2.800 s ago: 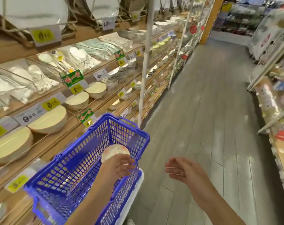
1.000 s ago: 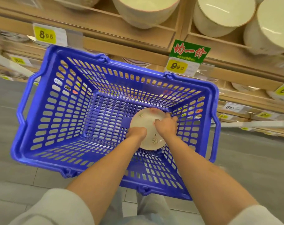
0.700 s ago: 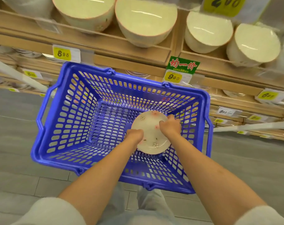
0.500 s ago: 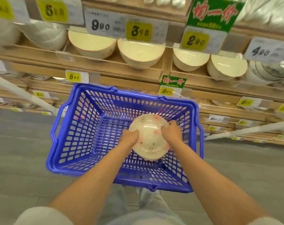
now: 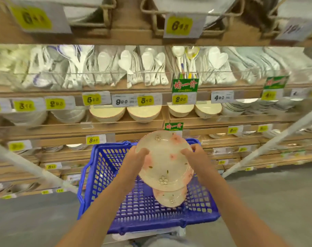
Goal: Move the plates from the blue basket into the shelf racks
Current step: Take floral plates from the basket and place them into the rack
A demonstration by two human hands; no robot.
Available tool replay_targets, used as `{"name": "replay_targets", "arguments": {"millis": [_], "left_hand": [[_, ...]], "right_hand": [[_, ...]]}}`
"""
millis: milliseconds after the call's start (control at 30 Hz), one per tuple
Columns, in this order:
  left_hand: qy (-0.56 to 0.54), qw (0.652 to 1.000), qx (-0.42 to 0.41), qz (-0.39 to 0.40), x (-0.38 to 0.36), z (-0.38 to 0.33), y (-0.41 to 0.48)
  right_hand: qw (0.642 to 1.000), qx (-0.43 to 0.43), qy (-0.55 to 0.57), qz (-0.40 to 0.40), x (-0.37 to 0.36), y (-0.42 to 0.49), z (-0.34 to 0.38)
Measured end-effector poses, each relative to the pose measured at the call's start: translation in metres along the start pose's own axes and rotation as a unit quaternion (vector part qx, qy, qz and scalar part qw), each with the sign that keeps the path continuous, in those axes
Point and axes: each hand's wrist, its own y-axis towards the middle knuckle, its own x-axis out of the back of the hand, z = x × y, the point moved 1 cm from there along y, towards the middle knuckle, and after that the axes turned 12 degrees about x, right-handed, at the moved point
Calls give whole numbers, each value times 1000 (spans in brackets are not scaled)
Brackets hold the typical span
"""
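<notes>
A cream plate with pink flowers [image 5: 165, 159] is held above the blue basket [image 5: 105, 168], gripped at both edges. My left hand [image 5: 138, 158] clasps its left rim and my right hand [image 5: 193, 154] its right rim. More plates seem stacked just under it in my hands. Another flowered plate [image 5: 170, 197] shows below, over the basket's inside; I cannot tell whether it rests there or is part of the held stack. The wooden shelf racks [image 5: 116, 127] rise straight ahead.
Shelves hold cream bowls [image 5: 143, 114], white spoons [image 5: 148, 68] behind a clear rail, and large plates in racks at the top [image 5: 187, 6]. Yellow price tags [image 5: 92, 140] line the shelf edges. White slanted posts [image 5: 269, 143] cross in front. Grey floor lies on both sides of the basket.
Both hands have lifted the flowered plate up out of the basket toward the shelves. My view has tilted upward, showing higher shelves.
</notes>
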Motion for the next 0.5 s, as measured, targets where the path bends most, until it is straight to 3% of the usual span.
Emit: {"name": "replay_targets", "arguments": {"millis": [233,500], "left_hand": [[-23,998,-56,-4,15,-37,-51],[-116,987,-93,-62,32,-38,-95]], "right_hand": [[991,51,123,-30,10,-42,57],[982,102,140,74,6,-47,89]]}}
